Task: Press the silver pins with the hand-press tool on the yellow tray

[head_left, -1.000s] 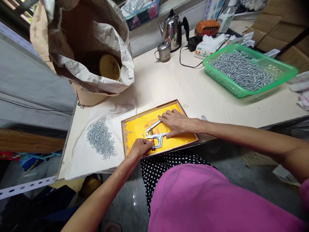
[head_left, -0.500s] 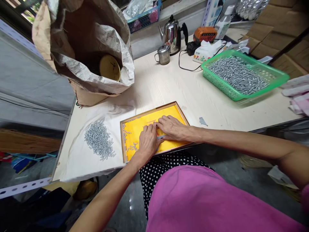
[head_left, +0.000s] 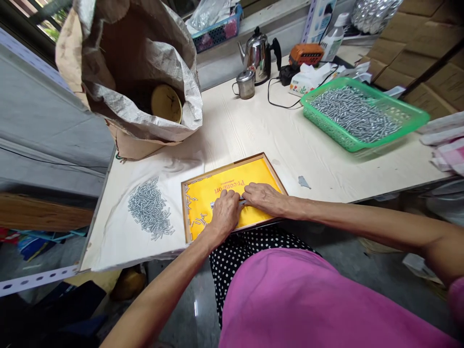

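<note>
Both hands are over a shallow tray with a wooden rim and a yellow lining printed with red letters. My left hand is closed, its fingers curled over a narrow grey strip; a pale end of something pokes out at its left side. Pinched at the strip's other end, my right hand is closed and almost touches the left. The strip's exact kind is hidden by the fingers. Small metal pins lie loose in the tray's left part, with more along its left and top edges.
A pile of metal pins lies on white cloth at the left. A green basket full of pins stands at the right. Behind are a large open sack, a steel kettle, a lidded cup and an orange battery.
My fingers have shifted and curled more over the grey strip, the right hand moving slightly down and right. More of the red lettering on the yellow lining now shows.
</note>
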The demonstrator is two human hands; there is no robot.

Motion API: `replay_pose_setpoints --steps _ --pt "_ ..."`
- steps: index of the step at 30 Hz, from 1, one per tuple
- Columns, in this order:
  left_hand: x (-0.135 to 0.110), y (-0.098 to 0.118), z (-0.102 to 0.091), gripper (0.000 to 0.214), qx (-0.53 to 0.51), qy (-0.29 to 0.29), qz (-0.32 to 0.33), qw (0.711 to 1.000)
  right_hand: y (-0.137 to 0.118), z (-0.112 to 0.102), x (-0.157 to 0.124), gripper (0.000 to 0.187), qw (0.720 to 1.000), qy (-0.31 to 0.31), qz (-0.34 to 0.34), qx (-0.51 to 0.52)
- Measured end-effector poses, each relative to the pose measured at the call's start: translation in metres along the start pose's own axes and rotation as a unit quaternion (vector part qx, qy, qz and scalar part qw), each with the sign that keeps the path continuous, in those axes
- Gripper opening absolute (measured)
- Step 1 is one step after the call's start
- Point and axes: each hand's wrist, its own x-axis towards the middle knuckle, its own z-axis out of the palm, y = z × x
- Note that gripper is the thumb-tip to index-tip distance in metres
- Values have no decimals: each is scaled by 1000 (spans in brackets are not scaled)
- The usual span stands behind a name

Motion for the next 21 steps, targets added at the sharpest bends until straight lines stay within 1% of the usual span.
replay_pose_setpoints --steps 2,3,5,6,7,8,9,10,12,14,15,17,21 --pt "2 -6 2 19 -19 19 -7 1000 4 -1 1 21 1000 27 6 5" --pt "3 -11 2 28 -32 42 -10 999 6 -3 0 25 999 53 7 8" --pt "0 -25 -1 46 -64 111 -21 992 12 -7 -3 45 994 110 0 16" --pt "-3 -33 -3 50 -78 146 -34 986 14 -8 -6 53 991 129 -6 20" --pt "-7 -40 -6 46 -88 170 -54 980 15 -8 -8 57 990 136 -11 23" --pt "-12 -47 -8 37 -95 175 -81 977 15 -7 -10 55 991 131 -16 26" --pt "-17 -51 -11 29 -98 160 -113 976 15 -5 -11 51 992 119 -19 30" --pt "-23 -53 -12 27 -100 129 -145 976 14 -1 -12 45 993 107 -21 35" --pt "-32 -51 -12 33 -107 46 -199 973 10 9 -11 30 994 94 -18 44" --pt "-36 -44 -8 35 -118 -17 -236 964 5 18 -7 19 994 104 -5 39" --pt "-36 -39 -6 33 -126 -36 -250 959 4 22 -6 16 993 112 3 31" --pt "-34 -33 -2 28 -139 -59 -269 951 2 27 -4 14 991 130 11 9" --pt "-30 -33 -2 24 -144 -73 -258 953 3 29 -5 16 989 147 -5 -19"
